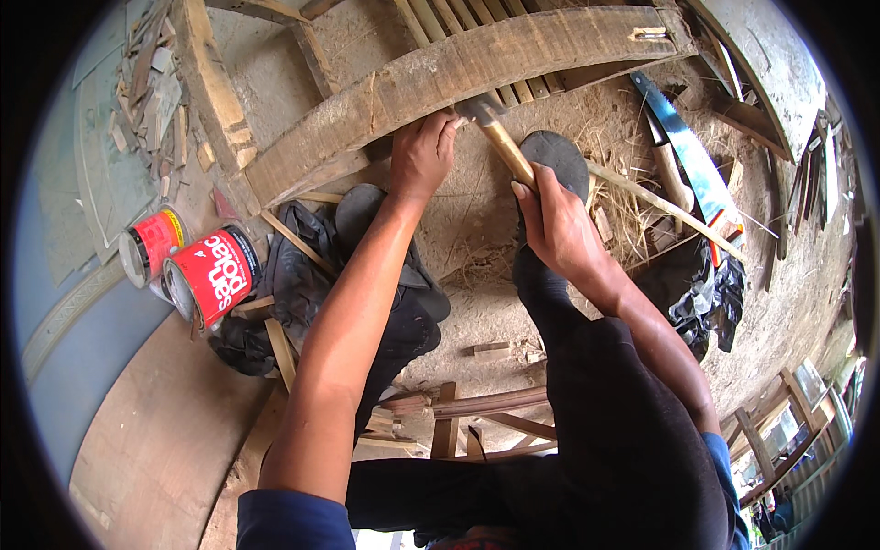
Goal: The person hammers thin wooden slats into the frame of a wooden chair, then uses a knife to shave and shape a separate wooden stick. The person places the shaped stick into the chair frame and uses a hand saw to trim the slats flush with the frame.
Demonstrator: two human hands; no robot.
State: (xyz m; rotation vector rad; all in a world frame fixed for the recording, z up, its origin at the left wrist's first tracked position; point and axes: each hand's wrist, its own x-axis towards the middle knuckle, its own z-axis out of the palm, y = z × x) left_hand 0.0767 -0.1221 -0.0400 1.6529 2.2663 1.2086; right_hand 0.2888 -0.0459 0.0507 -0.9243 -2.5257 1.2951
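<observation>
Gripping the pale wooden handle of a hammer [500, 137], the right hand [555, 225] has its fingers wrapped tight about the lower part of the shaft, and the metal head sits right up against the lower edge of the long curved wooden beam [458, 78] at the top of the view. The left hand [422, 156] is pressed to that same edge just beside the hammer head, fingers curled in; whether they pinch a nail or only steady the wood, I cannot tell. Doing this well, I'd judge, calls for short, controlled taps with the head square to the wood, fingertips kept clear, and the beam braced so it doesn't skid on the sandy floor. Look at that beam: rough-sawn, grey-brown, splintered along the grain, bowed in a broad arc, with a small notch near its right end. Thin slats [477, 14] lie behind it. Off to the right a handsaw [687, 156] with a blue blade rests on dry straw and dust, near a crumpled black plastic bag [710, 293]. On the left, two red-labelled tins [197, 266] lie tipped on their sides beside a dark bundle of cloth [293, 266], with offcuts and wood scraps [151, 87] scattered above them.
</observation>
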